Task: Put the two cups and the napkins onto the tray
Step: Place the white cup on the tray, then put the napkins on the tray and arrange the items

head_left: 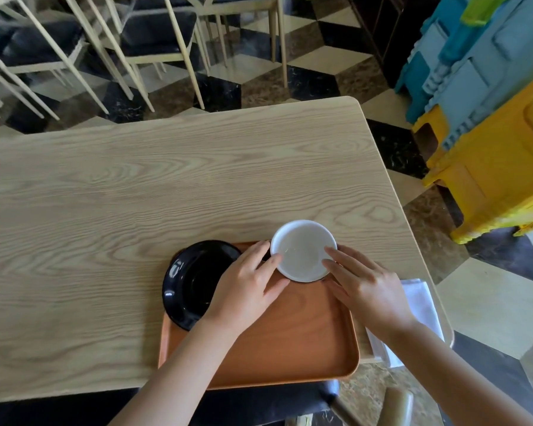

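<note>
An orange-brown tray (290,342) lies at the table's near edge. A black cup (194,278) stands on the tray's far left corner. A white cup (303,250) is at the tray's far right corner, seen from above. My left hand (243,287) touches its left rim and my right hand (363,287) touches its right rim, fingers spread around it. White napkins (419,302) lie on the table right of the tray, partly hidden by my right forearm.
The light wooden table (136,195) stretches away to the left and far side. Its right edge runs close to the napkins. Chairs (154,41) stand beyond the table, and yellow and blue plastic crates (490,133) are stacked at the right.
</note>
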